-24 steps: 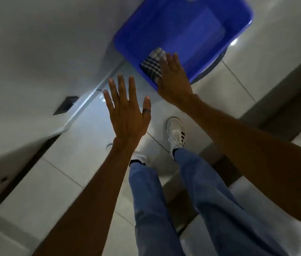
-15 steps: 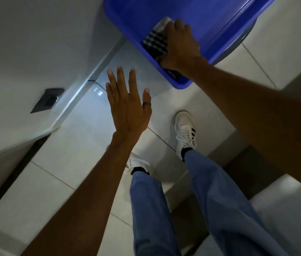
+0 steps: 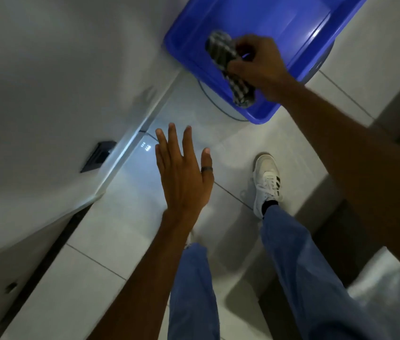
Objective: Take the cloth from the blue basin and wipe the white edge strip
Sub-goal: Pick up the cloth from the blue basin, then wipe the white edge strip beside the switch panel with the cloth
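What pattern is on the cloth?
A dark and light check on the cloth, seen in the head view, gripped by the right hand.

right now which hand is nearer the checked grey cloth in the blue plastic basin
Right. The right hand is closed on the checked grey cloth over the blue plastic basin; the left hand is open and empty over the floor, well clear of it.

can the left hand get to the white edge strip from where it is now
Probably yes. The left hand hangs open and empty over the floor, with nothing between it and the white edge strip just to its left.
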